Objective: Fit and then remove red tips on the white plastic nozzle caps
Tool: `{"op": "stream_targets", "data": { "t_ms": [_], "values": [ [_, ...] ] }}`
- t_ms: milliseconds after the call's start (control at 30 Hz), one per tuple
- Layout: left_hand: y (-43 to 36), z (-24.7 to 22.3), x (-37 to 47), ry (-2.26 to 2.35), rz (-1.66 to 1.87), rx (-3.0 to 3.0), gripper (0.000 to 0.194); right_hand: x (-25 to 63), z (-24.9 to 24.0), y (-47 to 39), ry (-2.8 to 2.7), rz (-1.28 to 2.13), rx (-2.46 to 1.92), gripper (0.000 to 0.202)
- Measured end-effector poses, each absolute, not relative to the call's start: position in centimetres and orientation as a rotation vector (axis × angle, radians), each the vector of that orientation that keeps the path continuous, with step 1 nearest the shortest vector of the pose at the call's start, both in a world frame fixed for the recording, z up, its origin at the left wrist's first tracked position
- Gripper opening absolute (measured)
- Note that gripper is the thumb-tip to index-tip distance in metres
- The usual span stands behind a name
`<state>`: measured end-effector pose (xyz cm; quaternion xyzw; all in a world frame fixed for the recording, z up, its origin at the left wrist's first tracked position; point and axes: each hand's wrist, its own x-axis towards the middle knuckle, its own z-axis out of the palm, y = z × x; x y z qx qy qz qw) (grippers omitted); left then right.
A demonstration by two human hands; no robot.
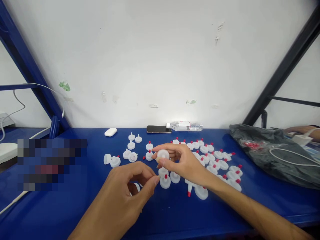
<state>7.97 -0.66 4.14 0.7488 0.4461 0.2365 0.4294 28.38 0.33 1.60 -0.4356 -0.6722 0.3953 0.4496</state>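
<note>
My right hand (183, 163) holds a white plastic nozzle cap (163, 154) between thumb and fingers, its round face turned toward me. Lower and to the left is my left hand (130, 190), curled with thumb and forefinger tips close together. Whether anything tiny is pinched there I cannot make out. Through the gap under its fingers shows part of a white cap (135, 188); whether it lies on the table or in the palm is unclear. A white nozzle cap with a red tip (165, 181) stands just beyond the left fingertips. A loose red tip (144, 157) lies farther back.
Several red-tipped nozzle caps (212, 169) spread right across the blue table (82, 213). Plain white caps (131, 145) stand left. Behind are a phone (157, 129), a water bottle (183, 126) and a white case (110, 132). A dark plastic bag (272, 160) lies right.
</note>
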Motion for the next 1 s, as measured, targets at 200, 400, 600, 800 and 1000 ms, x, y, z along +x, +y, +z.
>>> {"op": "stream_targets", "data": {
  "t_ms": [200,400,600,800,1000],
  "values": [
    [-1.03,3.85,8.41,1.216,0.520,1.753,0.032,28.41,1.48,0.33,-1.669,0.981,-1.090,0.037],
    [-0.95,4.05,8.42,1.156,0.563,1.746,0.036,28.45,1.43,0.41,-1.673,0.983,-1.097,0.038],
    [-1.04,4.10,8.37,1.176,0.555,1.775,0.038,28.39,1.37,0.41,-1.661,1.002,-1.084,0.037],
    [-1.10,4.41,8.43,1.217,0.544,1.789,0.038,28.38,1.51,0.27,-1.666,0.996,-1.094,0.039],
    [-0.55,4.13,7.98,1.177,0.492,1.892,0.026,28.35,1.68,0.24,-1.665,0.990,-1.113,0.039]
  ]
}}
